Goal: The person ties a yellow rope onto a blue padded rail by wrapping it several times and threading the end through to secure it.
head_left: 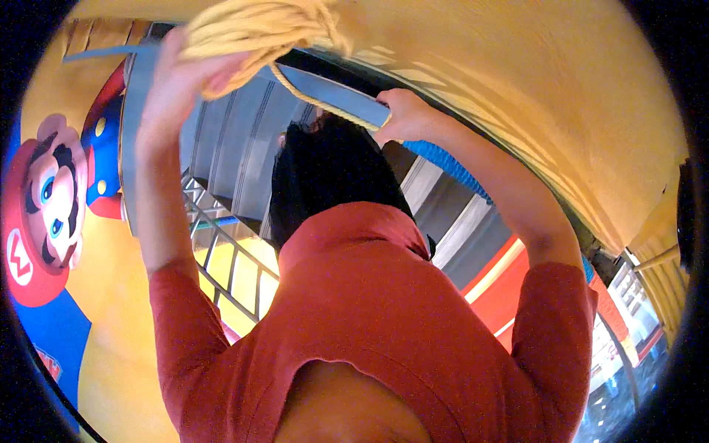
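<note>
High at the upper left, my left hand (177, 85) is closed around a thick, looped bundle of yellow rope (255, 29). From the bundle a single strand of rope (317, 101) runs down to the right. My right hand (408, 117) grips a flat grey-blue rail (332, 90), fingers over its far edge and thumb on the near side. The strand reaches that thumb and appears pinned against the rail there. Just right of this hand, blue cord (447, 166) is wound tightly around the same rail.
Below me are grey metal steps (236, 140) and a metal grille (229, 255). A yellow wall (546, 81) rises beyond the rail. At left is a picture of a cartoon figure in a red cap (44, 199). A light blue strip (103, 53) juts out near my left hand.
</note>
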Available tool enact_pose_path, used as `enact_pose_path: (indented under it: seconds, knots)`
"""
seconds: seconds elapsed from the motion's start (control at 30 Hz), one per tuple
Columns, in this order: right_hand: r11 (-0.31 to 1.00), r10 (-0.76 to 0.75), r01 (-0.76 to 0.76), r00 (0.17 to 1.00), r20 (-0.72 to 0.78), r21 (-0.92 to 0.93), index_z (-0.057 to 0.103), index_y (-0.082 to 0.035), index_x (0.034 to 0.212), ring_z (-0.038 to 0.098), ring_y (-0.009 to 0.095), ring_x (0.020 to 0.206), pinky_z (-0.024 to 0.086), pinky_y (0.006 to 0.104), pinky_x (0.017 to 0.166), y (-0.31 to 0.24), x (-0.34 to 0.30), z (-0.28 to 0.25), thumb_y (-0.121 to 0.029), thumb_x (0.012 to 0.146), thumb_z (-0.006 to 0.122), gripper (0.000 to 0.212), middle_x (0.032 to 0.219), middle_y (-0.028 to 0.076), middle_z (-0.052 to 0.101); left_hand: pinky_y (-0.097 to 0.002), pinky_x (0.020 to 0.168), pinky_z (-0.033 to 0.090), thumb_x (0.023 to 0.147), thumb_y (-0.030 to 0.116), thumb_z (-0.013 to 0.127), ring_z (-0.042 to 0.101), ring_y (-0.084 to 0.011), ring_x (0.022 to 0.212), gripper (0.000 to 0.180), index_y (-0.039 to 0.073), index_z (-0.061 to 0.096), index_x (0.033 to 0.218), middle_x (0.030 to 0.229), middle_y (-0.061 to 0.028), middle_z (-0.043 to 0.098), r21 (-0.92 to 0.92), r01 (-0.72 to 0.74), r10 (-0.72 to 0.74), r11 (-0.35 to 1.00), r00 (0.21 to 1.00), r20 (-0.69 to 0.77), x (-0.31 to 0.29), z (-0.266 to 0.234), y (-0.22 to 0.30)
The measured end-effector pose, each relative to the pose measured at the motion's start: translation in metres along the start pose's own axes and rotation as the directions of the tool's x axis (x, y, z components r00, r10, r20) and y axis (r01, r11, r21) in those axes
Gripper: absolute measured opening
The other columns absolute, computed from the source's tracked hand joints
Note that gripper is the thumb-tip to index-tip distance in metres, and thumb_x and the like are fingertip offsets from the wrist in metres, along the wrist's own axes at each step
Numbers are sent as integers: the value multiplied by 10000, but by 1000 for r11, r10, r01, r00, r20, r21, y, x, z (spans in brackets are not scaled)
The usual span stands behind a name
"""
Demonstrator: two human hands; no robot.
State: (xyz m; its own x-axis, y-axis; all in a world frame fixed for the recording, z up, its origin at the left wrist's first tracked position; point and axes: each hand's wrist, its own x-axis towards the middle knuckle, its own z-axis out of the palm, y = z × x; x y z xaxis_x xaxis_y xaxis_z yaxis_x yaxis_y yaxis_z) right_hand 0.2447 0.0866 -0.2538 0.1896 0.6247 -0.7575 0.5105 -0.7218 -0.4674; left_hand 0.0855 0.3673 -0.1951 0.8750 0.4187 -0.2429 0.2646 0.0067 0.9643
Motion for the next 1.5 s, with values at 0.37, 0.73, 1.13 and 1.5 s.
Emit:
enact_pose_path:
  seconds: [0.37,0.73,1.13,1.5]
  knots:
    - [996,52,-52,999,-8,-71,610,23,995,628,236,740,494,337,661,10,8,1,-164,571,678,469,825,164,645,-242,617,449,806,136,592,540,-104,749,312,9,564,1090,946,-46,568,-141,-196,17,970,640,-768,-255,-116,2]
    - [980,-14,0,998,-67,-198,573,11,1047,620,338,848,491,407,758,-5,-7,-2,-216,577,696,536,927,217,629,-285,677,506,879,237,539,595,-150,732,315,3,520,1089,852,-60,582,-698,449,-661,557,749,-45,-198,17,-116]
    - [997,70,-71,997,-14,-29,473,-33,1193,617,281,862,508,351,726,-5,-7,6,-147,543,727,707,1026,176,593,-446,980,387,877,255,555,530,-256,1057,315,52,524,1116,1087,-120,582,-970,179,-508,-165,828,239,-14,245,-195]
    - [995,63,-66,997,-43,-72,478,-70,1234,513,342,1076,462,409,861,-6,-10,10,-206,489,719,795,1211,185,450,-732,931,233,829,666,379,167,-407,1339,628,229,502,1263,1490,-72,190,-918,272,98,-289,962,254,9,274,-145]
